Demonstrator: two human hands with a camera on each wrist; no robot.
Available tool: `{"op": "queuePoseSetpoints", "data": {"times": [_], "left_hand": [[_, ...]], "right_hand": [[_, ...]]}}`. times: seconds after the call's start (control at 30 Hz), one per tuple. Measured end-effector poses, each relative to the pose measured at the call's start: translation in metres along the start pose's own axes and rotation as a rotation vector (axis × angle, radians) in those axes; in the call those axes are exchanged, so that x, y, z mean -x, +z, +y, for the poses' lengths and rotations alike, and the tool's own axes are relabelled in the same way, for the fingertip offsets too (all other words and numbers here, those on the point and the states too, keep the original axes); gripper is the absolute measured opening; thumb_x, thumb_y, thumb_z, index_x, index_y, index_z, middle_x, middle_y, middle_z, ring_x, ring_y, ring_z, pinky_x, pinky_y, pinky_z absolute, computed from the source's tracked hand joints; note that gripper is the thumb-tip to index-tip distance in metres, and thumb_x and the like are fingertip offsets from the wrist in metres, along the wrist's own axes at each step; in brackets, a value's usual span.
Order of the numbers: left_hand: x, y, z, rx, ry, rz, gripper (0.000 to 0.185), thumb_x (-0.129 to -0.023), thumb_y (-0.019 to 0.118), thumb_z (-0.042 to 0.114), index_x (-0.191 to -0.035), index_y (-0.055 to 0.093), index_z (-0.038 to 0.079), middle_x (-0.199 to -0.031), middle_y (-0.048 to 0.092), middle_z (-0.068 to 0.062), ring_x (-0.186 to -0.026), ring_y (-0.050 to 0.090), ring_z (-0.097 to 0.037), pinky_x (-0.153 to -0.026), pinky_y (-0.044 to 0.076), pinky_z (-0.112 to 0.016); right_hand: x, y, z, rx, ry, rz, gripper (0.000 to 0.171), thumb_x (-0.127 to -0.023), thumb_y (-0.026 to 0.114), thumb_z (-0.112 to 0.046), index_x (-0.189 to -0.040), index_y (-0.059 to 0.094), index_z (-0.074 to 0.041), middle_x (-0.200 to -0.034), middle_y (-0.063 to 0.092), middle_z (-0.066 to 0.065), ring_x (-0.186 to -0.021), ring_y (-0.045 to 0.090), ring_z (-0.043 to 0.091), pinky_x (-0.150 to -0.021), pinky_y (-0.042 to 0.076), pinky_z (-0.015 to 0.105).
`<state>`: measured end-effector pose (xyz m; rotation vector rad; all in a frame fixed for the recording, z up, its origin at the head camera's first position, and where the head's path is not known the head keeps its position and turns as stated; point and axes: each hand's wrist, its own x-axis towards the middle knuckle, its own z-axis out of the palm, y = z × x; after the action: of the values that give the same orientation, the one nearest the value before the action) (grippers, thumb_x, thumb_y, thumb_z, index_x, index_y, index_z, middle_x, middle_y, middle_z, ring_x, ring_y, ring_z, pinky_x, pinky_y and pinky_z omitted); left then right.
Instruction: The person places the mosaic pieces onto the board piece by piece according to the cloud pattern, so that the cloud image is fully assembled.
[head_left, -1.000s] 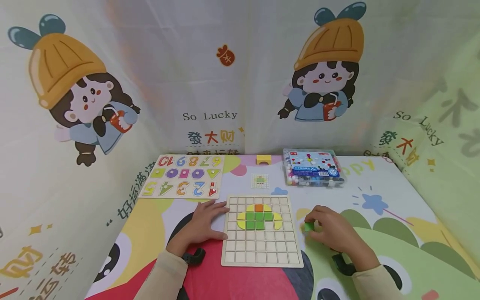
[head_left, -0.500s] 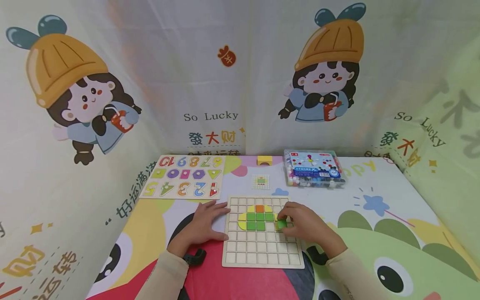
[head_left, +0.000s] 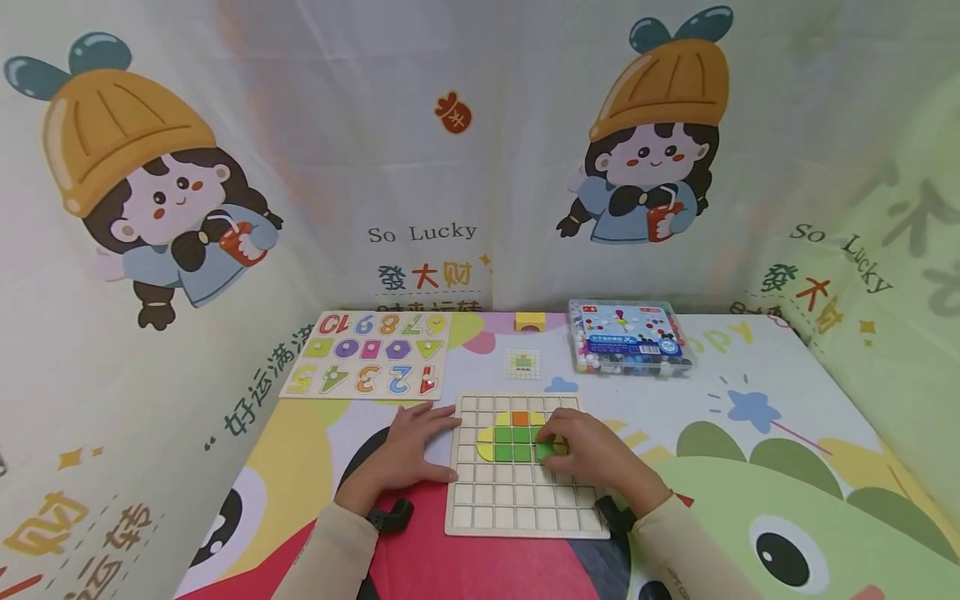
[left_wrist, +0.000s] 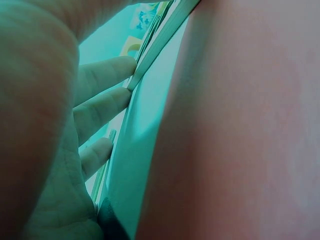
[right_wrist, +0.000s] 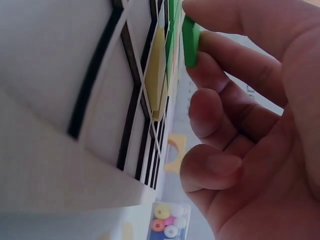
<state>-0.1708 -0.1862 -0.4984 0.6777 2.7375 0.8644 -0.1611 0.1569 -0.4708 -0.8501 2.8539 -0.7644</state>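
Right hand (head_left: 592, 454) pinches green tile (head_left: 545, 450) in fingers, just over board (head_left: 525, 500) cell right of green block. Left hand (head_left: 408, 446) flat, fingers straight, against board's left edge.

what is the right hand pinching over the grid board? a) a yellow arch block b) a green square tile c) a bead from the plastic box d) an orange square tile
b: the right hand pinches a green square tile between its fingertips over the grid board, next to the green tiles already laid there; the right wrist view shows the same green piece held at the fingertips.
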Motion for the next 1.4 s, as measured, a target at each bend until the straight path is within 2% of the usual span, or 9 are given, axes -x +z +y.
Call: {"op": "queuePoseSetpoints", "data": {"times": [0.13, 0.43, 1.27, 1.4], "left_hand": [[0.0006, -0.0009, -0.0003, -0.007, 0.002, 0.003, 0.082, -0.079, 0.088, 0.044, -0.152, 0.058, 0.021, -0.168, 0.045, -0.003, -0.16, 0.023, -0.04, -0.128, 0.004, -0.073], [-0.0003, -0.0016, -0.0004, -0.007, 0.007, -0.005, 0.081, -0.08, 0.087, 0.045, -0.152, 0.058, 0.021, -0.168, 0.044, -0.003, -0.16, 0.022, -0.04, -0.127, 0.003, -0.074], [0.0003, -0.0022, -0.0017, -0.006, 0.019, 0.013, 0.081, -0.079, 0.088, 0.043, -0.151, 0.059, 0.019, -0.166, 0.047, -0.005, -0.159, 0.025, -0.042, -0.126, 0.004, -0.075], [-0.0001, -0.0024, -0.0015, -0.006, 0.011, 0.005, 0.081, -0.079, 0.087, 0.044, -0.151, 0.059, 0.02, -0.167, 0.046, -0.003, -0.16, 0.024, -0.04, -0.127, 0.003, -0.074]], "right_hand": [[-0.0012, -0.0007, -0.0019, 0.012, -0.011, -0.024, 0.017, -0.09, 0.081, -0.018, -0.106, 0.08, -0.019, -0.101, 0.068, -0.011, -0.089, 0.054, 0.007, -0.08, 0.051, 0.029], [-0.0012, -0.0025, -0.0028, 0.021, -0.043, -0.044, 0.018, -0.091, 0.08, -0.015, -0.108, 0.08, -0.018, -0.103, 0.068, -0.009, -0.095, 0.06, 0.008, -0.088, 0.057, 0.037], [-0.0014, -0.0017, -0.0096, 0.057, -0.017, -0.062, 0.02, -0.093, 0.081, -0.019, -0.112, 0.08, -0.017, -0.105, 0.066, -0.007, -0.099, 0.061, 0.01, -0.093, 0.058, 0.039], [-0.0011, -0.0015, -0.0086, 0.048, -0.011, -0.048, 0.019, -0.092, 0.082, -0.02, -0.111, 0.08, -0.018, -0.104, 0.066, -0.008, -0.096, 0.06, 0.009, -0.091, 0.058, 0.038]]}}
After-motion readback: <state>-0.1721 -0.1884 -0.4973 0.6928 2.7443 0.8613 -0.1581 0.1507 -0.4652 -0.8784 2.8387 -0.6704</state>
